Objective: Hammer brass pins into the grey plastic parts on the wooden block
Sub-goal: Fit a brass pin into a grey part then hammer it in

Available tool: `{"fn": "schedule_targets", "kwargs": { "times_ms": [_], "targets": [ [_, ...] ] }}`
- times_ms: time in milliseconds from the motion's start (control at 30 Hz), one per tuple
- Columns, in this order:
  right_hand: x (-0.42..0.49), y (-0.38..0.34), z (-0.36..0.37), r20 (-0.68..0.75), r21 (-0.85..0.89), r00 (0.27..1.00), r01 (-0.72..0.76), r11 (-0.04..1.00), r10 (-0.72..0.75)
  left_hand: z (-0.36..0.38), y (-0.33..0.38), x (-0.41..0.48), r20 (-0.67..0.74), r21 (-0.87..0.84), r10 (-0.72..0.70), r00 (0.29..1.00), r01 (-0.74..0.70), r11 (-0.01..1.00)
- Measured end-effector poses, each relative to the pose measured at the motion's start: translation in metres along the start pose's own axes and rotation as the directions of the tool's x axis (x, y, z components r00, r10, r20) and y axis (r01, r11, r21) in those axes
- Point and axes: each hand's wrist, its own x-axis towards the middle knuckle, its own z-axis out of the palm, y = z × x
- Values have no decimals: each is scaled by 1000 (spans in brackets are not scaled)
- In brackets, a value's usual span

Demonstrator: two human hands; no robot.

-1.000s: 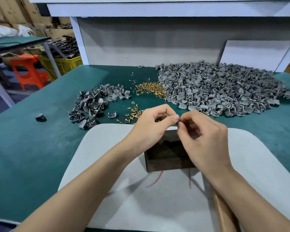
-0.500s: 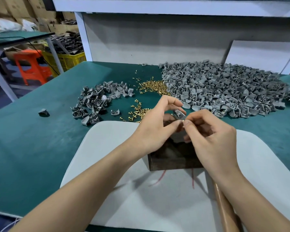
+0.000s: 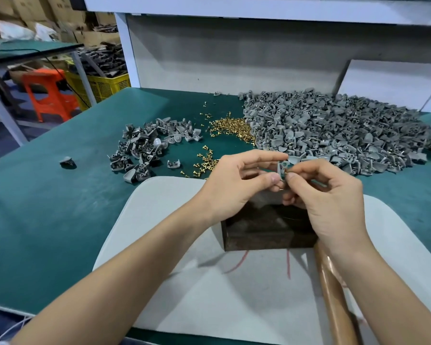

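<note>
Green bench (image 3: 47, 207), parts heap (image 3: 334, 135) at 1 o'clock | our left hand (image 3: 234, 185) pinches grey plastic part (image 3: 282, 168), right hand (image 3: 329, 200) pinches brass pin (image 3: 286, 173) | next: we seat it on wooden block (image 3: 266, 230)

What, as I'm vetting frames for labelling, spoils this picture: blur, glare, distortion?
Head view: wide-angle bend tilts the post and bows the table edge; faint arm shadows on the mat, no strong glare; the part in the left hand is sharp, the pin in the right hand barely readable.

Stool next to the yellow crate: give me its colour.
The stool is orange, best seen in the head view, at far left.
</note>
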Motion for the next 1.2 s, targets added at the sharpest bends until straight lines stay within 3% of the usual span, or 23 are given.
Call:
{"fn": "schedule_targets", "kwargs": {
  "times_ms": [1200],
  "targets": [
    [5,2,-3,64,130,980,-197,972,190,-1,-6,1,-2,-40,-55,998,55,998]
  ]
}}
